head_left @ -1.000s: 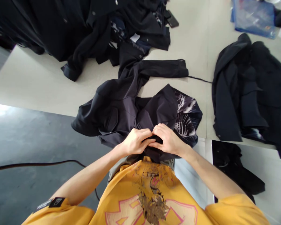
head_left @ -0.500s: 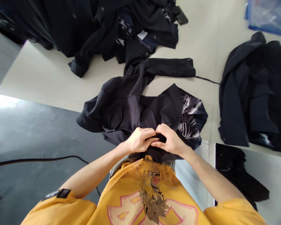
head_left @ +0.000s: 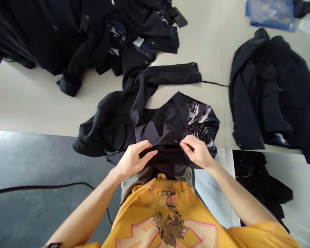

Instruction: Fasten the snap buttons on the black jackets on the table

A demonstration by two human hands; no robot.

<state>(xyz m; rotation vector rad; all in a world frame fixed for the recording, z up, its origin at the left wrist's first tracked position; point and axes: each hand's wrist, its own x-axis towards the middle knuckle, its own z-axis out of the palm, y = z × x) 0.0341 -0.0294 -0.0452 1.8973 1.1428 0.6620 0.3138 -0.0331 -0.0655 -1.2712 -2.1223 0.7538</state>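
A dark jacket (head_left: pixel 126 124) with a patterned lining (head_left: pixel 200 119) lies across the table's front edge and hangs toward my lap. My left hand (head_left: pixel 138 156) grips the jacket's near edge, thumb below and fingers on top. Farther right along that same edge, my right hand (head_left: pixel 196 151) pinches the cloth between thumb and fingertips, close to a small round snap button (head_left: pixel 176 141). The edge between both hands runs fairly straight. One sleeve (head_left: pixel 173 74) stretches to the right on the table.
More dark garments (head_left: pixel 51 31) are heaped at the back left, with a phone-like dark object (head_left: pixel 180 17) beside them. Another dark jacket (head_left: pixel 271 93) lies at right. Behind it sits a blue plastic packet (head_left: pixel 271 13). Black cloth (head_left: pixel 260 186) rests below the table; a cable (head_left: pixel 41 187) crosses the floor.
My hands were close together on the jacket edge and are now apart, the left moved left and the right moved right. The snap button now shows. The camera view has shifted somewhat.
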